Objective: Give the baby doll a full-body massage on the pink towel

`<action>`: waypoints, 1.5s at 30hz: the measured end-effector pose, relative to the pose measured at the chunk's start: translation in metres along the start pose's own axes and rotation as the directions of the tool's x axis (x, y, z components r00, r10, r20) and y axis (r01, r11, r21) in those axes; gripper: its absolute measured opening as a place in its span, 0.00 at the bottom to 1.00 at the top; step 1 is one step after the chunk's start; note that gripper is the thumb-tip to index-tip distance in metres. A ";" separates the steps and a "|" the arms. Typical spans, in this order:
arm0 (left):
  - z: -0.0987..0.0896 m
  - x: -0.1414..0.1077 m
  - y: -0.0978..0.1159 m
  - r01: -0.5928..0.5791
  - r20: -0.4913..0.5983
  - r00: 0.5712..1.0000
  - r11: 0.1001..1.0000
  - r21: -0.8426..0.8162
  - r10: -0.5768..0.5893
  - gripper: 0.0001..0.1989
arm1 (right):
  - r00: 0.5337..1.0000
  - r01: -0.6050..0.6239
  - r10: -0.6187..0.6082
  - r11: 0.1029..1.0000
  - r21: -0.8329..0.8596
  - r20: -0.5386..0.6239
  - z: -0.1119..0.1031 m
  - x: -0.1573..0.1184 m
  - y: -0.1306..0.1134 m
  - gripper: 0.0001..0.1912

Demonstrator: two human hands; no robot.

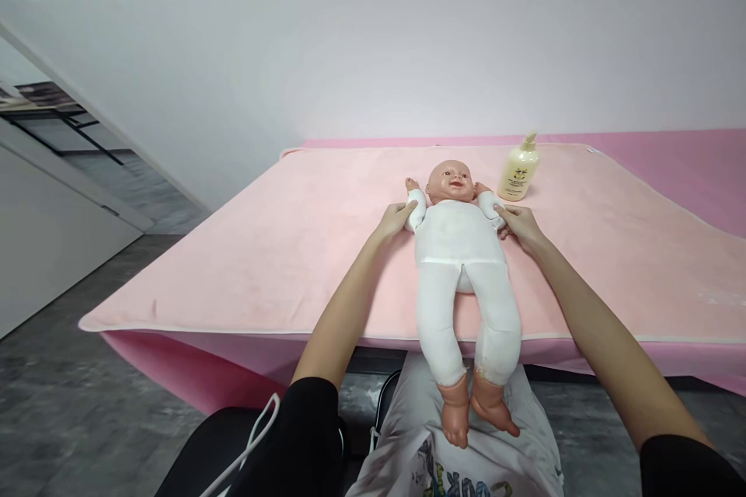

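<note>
A baby doll [460,237] with a white cloth body and plastic head, hands and feet lies face up on a pink blanket [280,248]. Its head points to the wall, and its legs hang past the table's near edge over my lap. My left hand [397,219] is closed round the doll's arm on the left of the picture, thumb on top. The other doll arm is gripped by my right hand [521,225], its fingers partly hidden underneath. Both doll arms are bent up beside the head. Just beyond my right hand stands a pale yellow pump bottle [517,169].
A white wall [373,62] rises behind the table. Under the blanket, a pink cloth [688,171] shows at the back right and hangs over the front edge. A white cable [248,446] runs by my left sleeve. Grey floor [87,388] lies at the left.
</note>
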State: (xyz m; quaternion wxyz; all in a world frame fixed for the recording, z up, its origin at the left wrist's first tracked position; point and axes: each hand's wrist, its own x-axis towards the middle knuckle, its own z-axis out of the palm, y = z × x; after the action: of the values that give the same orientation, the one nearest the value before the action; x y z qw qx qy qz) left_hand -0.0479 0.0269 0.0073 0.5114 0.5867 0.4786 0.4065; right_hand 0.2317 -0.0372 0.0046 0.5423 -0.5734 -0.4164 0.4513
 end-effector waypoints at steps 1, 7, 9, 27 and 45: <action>-0.001 -0.002 0.002 0.020 0.049 0.999 0.998 -0.062 -0.017 0.18 | 1.000 0.006 -0.006 1.000 0.010 0.006 -0.001 0.000 0.000 0.19; -0.009 -0.014 0.014 -0.021 0.158 0.986 0.977 -0.212 0.055 0.28 | 0.999 0.009 -0.017 0.983 0.185 0.039 -0.006 -0.003 -0.003 0.15; -0.010 -0.016 0.016 -0.044 0.224 0.970 0.977 -0.207 0.091 0.26 | 0.997 0.017 -0.034 0.975 0.220 0.071 -0.008 -0.003 -0.004 0.14; -0.014 -0.021 0.016 -0.172 0.375 0.905 0.979 -0.110 0.201 0.11 | 0.993 0.105 -0.114 0.963 0.250 0.020 -0.010 0.000 0.003 0.08; -0.003 -0.004 -0.001 -0.034 0.077 0.996 0.988 -0.152 0.046 0.20 | 0.998 0.026 -0.036 0.978 0.207 0.047 -0.004 0.000 0.001 0.16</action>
State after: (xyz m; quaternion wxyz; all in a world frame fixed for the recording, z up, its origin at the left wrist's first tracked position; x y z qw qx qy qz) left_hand -0.0517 0.0232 0.0068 0.5647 0.5719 0.4137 0.4276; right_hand 0.2352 -0.0384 0.0036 0.5950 -0.4961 -0.3899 0.4978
